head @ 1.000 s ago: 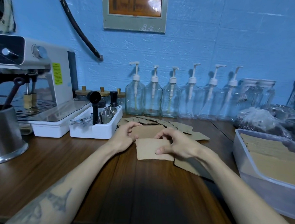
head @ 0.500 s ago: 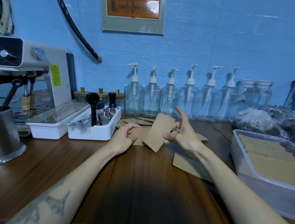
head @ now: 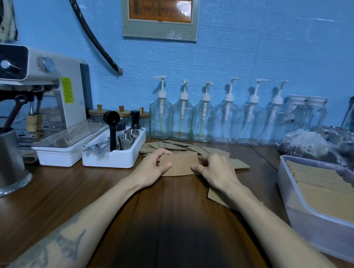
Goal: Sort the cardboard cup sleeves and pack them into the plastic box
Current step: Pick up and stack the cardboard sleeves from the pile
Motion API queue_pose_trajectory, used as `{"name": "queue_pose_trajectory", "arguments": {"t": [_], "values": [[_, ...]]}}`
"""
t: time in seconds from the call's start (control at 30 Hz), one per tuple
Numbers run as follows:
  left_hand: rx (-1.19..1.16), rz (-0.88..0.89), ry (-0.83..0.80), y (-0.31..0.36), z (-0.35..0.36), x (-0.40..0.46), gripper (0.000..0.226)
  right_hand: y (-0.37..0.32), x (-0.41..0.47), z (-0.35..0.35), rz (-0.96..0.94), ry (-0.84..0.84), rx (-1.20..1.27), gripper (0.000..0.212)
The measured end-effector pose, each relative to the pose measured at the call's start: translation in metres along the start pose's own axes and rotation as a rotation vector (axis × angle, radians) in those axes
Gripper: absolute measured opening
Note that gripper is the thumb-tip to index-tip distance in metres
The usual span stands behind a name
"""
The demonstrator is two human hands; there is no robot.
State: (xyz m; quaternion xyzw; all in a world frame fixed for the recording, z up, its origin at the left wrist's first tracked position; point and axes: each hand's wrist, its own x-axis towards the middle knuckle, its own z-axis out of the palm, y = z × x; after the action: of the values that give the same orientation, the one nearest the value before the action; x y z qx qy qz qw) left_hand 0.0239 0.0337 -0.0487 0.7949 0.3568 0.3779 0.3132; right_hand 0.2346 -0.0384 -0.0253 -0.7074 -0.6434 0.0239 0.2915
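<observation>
A flat brown cardboard cup sleeve (head: 180, 164) lies on the wooden table between my hands. My left hand (head: 153, 167) pinches its left end and my right hand (head: 215, 170) holds its right end. Behind it, several loose sleeves (head: 177, 146) are scattered toward the bottles. Another flat sleeve (head: 216, 196) lies partly under my right forearm. The clear plastic box (head: 302, 216) stands at the right edge, with stacked sleeves (head: 324, 187) inside it.
A white tool tray (head: 114, 157) with a black scoop and metal cups stands left of the sleeves. An espresso machine (head: 41, 99) and a steel jug (head: 4, 162) fill the left side. Glass pump bottles (head: 203, 118) line the back wall. A plastic bag (head: 305, 143) lies behind the box.
My right hand, which had lifted a sleeve upright off the table, has brought it back down flat. Both hands now hold it by its ends.
</observation>
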Motion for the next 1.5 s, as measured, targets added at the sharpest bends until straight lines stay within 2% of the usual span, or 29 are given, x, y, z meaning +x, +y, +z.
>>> {"name": "queue_pose_trajectory", "arguments": {"t": [0.1, 0.27, 0.37, 0.47, 0.57, 0.63, 0.7, 0.8, 0.97, 1.03, 1.3, 1.5], "values": [[-0.036, 0.026, 0.02, 0.002, 0.001, -0.001, 0.023, 0.006, 0.004, -0.004, -0.119, -0.01, 0.163, 0.059], [-0.066, 0.037, 0.016, 0.004, 0.004, 0.0, 0.024, 0.013, 0.007, 0.0, -0.219, -0.05, 0.171, 0.032], [-0.081, 0.036, 0.014, 0.003, 0.003, 0.001, 0.026, 0.01, 0.007, -0.002, -0.222, -0.029, 0.19, 0.029], [-0.067, 0.041, 0.013, 0.003, 0.002, 0.001, 0.028, 0.011, 0.006, -0.008, -0.218, -0.047, 0.171, 0.036], [-0.074, 0.042, 0.006, 0.0, 0.002, 0.0, 0.029, 0.016, -0.003, -0.019, -0.166, -0.152, 0.193, 0.057], [-0.093, 0.04, 0.003, 0.001, 0.001, 0.0, 0.029, 0.023, -0.009, -0.026, -0.105, -0.21, 0.106, 0.064], [-0.083, 0.031, 0.002, 0.003, 0.001, -0.001, 0.029, 0.028, -0.017, -0.033, -0.058, -0.257, -0.004, 0.063], [-0.066, 0.019, -0.006, 0.003, 0.001, -0.001, 0.027, 0.031, -0.03, -0.042, -0.005, -0.31, -0.015, 0.052], [-0.043, 0.014, -0.013, 0.006, -0.002, -0.008, 0.027, 0.029, -0.045, -0.052, 0.002, -0.423, -0.062, 0.063], [-0.023, 0.016, -0.006, 0.007, -0.002, -0.009, 0.027, 0.027, -0.045, -0.052, -0.01, -0.413, -0.05, 0.056], [0.03, 0.024, 0.002, 0.009, -0.003, -0.01, 0.024, 0.001, -0.025, -0.059, -0.07, -0.481, 0.154, 0.035], [0.023, 0.021, 0.017, 0.002, -0.003, -0.007, 0.022, -0.015, -0.008, -0.052, 0.016, -0.226, 0.607, 0.019]]}}
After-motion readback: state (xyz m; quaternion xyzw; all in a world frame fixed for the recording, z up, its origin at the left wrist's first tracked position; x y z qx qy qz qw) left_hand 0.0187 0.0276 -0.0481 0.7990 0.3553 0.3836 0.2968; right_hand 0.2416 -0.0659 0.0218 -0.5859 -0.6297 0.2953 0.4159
